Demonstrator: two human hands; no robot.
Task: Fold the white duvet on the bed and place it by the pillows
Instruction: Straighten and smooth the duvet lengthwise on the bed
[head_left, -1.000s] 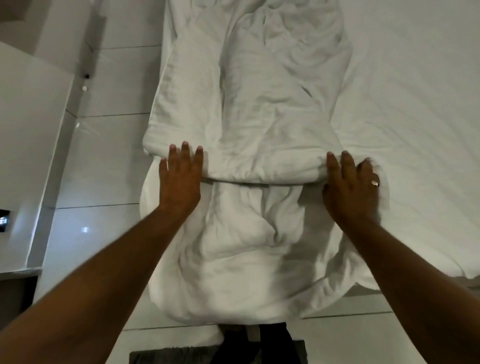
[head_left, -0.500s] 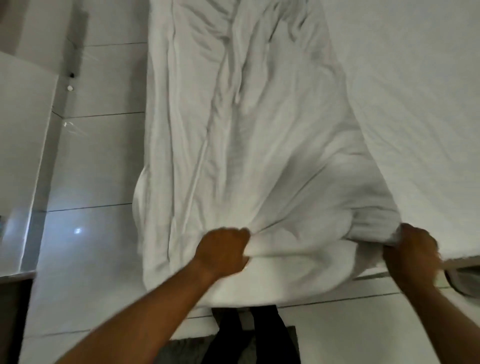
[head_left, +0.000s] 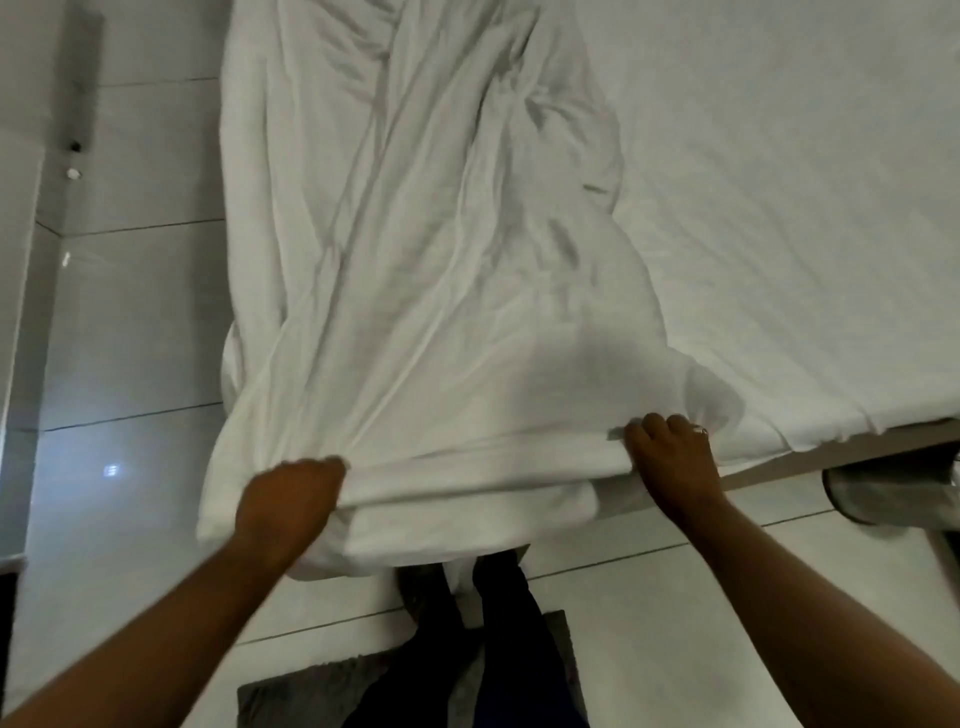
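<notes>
The white duvet (head_left: 431, 270) lies as a long creased strip along the left side of the bed (head_left: 779, 208), and its near end hangs over the foot edge. My left hand (head_left: 291, 506) grips the duvet's near edge at its left part, fingers curled into the cloth. My right hand (head_left: 675, 457) grips the same edge at its right part, by the bed's foot edge, with a ring on one finger. The edge is stretched taut between both hands. No pillows are in view.
A glossy white tiled floor (head_left: 130, 364) runs along the bed's left side and foot. A white wall or cabinet (head_left: 21, 260) stands at far left. My dark-clad legs (head_left: 467, 649) stand on a grey mat (head_left: 291, 701). A grey round object (head_left: 893, 488) sits under the bed's right corner.
A second ago both hands lay flat on a folded duvet edge. They have since gripped the near edge and pulled it back toward me, so the duvet lies stretched out long.
</notes>
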